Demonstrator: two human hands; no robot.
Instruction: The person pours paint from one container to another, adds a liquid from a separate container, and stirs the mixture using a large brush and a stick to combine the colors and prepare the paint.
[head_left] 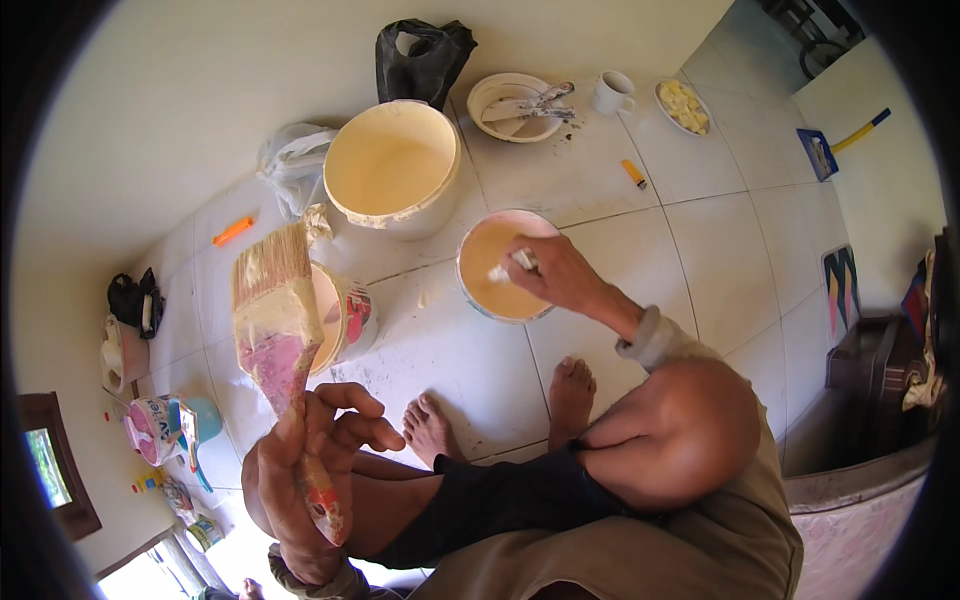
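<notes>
My left hand (290,470) grips a wide paintbrush (275,325) by its handle, bristles up. Cream paint coats the bristles and ferrule, and the handle is stained pink and red. Behind the brush stands a small paint bucket (357,318), partly hidden by it. My right hand (572,275) is closed over a round bucket (510,318) of cream-coloured paint (487,250). A whitish piece shows at its fingers, its lower part hidden, so I cannot tell what it is.
A large cream-smeared bucket (420,222) stands by the wall, near a black plastic bag (430,60) and a clear bag (292,165). To its right are a bowl of scrapers (482,108), a mug (610,95), a plate of yellowish pieces (684,106) and an orange lighter (633,174). My bare feet (572,395) rest on tiles.
</notes>
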